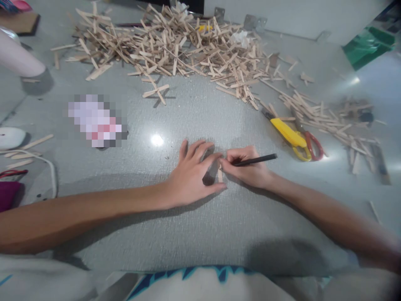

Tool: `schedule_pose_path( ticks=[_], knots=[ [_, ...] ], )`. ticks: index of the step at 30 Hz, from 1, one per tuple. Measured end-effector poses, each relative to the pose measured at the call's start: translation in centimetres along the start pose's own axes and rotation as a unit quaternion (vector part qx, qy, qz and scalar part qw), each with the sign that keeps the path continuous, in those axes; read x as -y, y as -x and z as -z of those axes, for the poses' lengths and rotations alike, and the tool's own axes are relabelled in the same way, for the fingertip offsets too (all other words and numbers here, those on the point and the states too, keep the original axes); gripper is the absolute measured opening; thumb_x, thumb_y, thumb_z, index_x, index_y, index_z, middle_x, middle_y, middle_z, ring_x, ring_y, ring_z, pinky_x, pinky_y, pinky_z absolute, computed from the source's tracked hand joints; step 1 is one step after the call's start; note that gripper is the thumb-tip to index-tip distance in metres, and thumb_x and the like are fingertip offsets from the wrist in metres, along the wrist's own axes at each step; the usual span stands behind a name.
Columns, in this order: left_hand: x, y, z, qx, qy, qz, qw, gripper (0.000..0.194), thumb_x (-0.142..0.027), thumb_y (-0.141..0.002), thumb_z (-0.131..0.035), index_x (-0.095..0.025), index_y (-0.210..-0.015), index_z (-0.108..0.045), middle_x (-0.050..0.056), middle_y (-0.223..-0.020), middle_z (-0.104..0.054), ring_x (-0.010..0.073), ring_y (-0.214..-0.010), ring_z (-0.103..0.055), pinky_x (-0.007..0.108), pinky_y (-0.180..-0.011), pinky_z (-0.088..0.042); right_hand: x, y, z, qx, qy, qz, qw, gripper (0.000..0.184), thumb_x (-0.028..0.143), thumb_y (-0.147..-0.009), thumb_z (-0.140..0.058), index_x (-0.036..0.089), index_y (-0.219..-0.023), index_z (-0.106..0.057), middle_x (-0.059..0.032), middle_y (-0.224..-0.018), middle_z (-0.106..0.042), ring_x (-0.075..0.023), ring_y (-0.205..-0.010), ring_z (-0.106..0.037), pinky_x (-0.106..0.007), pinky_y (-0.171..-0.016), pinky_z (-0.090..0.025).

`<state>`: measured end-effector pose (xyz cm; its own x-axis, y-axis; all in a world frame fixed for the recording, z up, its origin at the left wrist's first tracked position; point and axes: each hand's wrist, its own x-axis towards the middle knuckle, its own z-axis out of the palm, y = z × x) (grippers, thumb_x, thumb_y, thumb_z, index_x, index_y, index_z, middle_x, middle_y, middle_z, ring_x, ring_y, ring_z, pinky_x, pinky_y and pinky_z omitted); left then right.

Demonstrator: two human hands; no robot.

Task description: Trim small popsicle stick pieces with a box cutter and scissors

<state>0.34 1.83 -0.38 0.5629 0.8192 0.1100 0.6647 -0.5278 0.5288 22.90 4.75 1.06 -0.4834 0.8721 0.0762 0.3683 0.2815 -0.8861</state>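
Fingers, right hand (250,167): closed around a black pen (258,160) in a writing grip, tail end slanting up and away to the right; the nib is tucked behind the fingertips, so its contact can't be made out.
Fingers, left hand (189,175): spread over the counter (156,238), index and thumb reaching to the two ends of a small wooden stick (220,177), bracing it.
Small wooden stick: right there between the hands, lying lengthwise toward the body, upper part half hidden by fingers.
Good handling, as I judge it: firm pressure at both ends so the piece can't swivel, right hand resting low for support, short light strokes, left index just clear of the nib. Too hard a push could skid off that narrow edge.
Stick heap (163,46): a big tangle across the far side, with one crossed bundle (156,93) just in front.
Tools: yellow-handled tool (290,136) and red-handled tool (315,146) side by side, beyond the right wrist.
Far left: a white mouse (11,138), loose sticks beside it.
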Motion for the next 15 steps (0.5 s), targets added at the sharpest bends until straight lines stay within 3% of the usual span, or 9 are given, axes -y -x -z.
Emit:
schedule_pose_path(
  ticks=[15],
  knots=[
    [0.05, 0.02, -0.09, 0.001, -0.011, -0.004, 1.000, 0.077, -0.064, -0.093, -0.083, -0.023, -0.154, -0.060, 0.018, -0.167, -0.049, 0.0464, -0.164, -0.033, 0.080, -0.137, -0.009, -0.30, 0.00, 0.03, 0.007, 0.005, 0.020, 1.000, 0.047, 0.026, -0.100, -0.066, 0.024, -0.065, -0.035, 0.0066, -0.061, -0.033, -0.0106, -0.057, -0.028, -0.031, -0.054, -0.025]
  ],
)
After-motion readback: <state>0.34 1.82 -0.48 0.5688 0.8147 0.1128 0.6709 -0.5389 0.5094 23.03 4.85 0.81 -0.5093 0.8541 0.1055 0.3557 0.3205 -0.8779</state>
